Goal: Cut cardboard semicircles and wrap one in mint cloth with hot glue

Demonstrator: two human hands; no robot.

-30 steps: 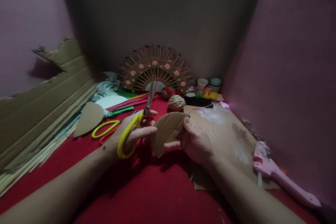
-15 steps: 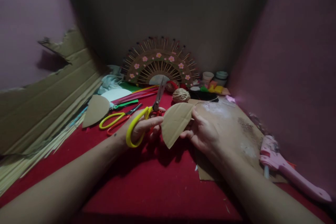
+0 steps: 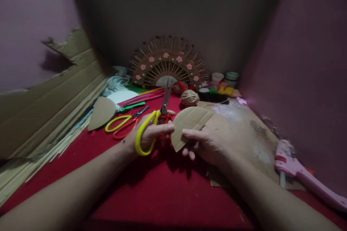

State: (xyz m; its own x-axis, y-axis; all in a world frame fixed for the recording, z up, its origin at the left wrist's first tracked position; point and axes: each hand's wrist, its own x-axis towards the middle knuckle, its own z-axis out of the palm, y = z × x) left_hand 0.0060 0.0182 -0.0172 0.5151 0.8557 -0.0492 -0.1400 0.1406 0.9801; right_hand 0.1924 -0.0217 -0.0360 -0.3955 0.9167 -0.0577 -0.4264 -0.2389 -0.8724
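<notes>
1. Head view: the left hand is closed around the yellow handle of the scissors, blades shut and pointing up and away from the person.
2. The right hand pinches a half-round cardboard piece between thumb and fingers; the piece is held above the red table, near its middle, just right of the scissors.
3. A second pair of scissors, yellow and red handles, lies on the table left of the left hand, with another cardboard cutout beside it.
4. A twine ball sits behind the hands, in front of a stick fan with pink flowers standing at the far edge.
5. A pink glue gun lies by the right edge, on a flat brown board.
6. Torn cardboard and thin sticks line the left edge; small pots stand at the far right corner.
</notes>
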